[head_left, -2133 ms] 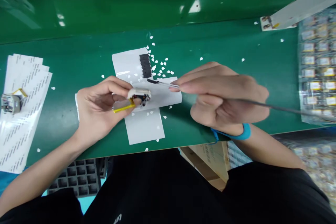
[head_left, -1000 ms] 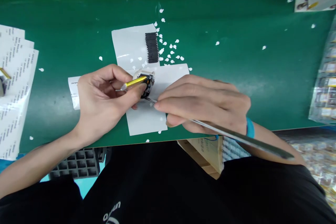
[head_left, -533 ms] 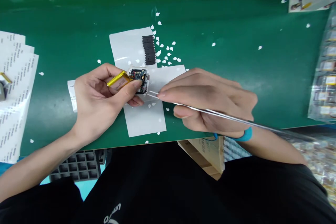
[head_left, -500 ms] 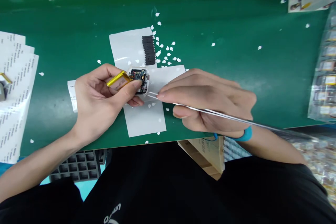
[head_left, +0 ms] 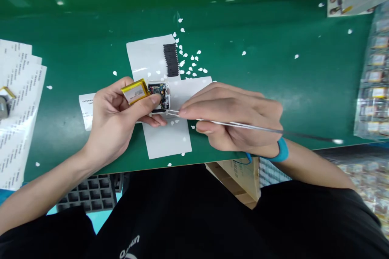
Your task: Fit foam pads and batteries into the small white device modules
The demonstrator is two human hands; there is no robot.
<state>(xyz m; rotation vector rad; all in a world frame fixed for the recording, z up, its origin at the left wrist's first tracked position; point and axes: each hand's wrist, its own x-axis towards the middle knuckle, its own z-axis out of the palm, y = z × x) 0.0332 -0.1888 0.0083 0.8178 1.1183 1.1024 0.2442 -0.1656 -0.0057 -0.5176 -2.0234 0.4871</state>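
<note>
My left hand (head_left: 117, 117) is closed around a small white electronic device (head_left: 168, 94) whose open casing shows a dark circuit board. Its thumb presses on the board. A yellow-edged battery pack (head_left: 134, 91) lies flipped out to the left of the casing, over my fingers. In my right hand (head_left: 237, 115) is a pair of metal tweezers (head_left: 252, 126), gripped like a pen. The tweezer tips are at the lower right edge of the casing; whether they pinch anything is too small to tell. A blue band circles my right wrist.
Under the device lie white paper sheets (head_left: 168, 141), with a row of black strips (head_left: 171, 60) on one. Small white round tabs (head_left: 194, 64) are scattered around. Printed label sheets (head_left: 21, 109) lie at left. A clear tray of parts (head_left: 375, 77) stands at right, a cardboard box (head_left: 243, 178) below the edge.
The device and battery have tilted slightly in my left hand, showing more of the battery's face. The tweezers have swung flatter, their tips still at the casing's lower right.
</note>
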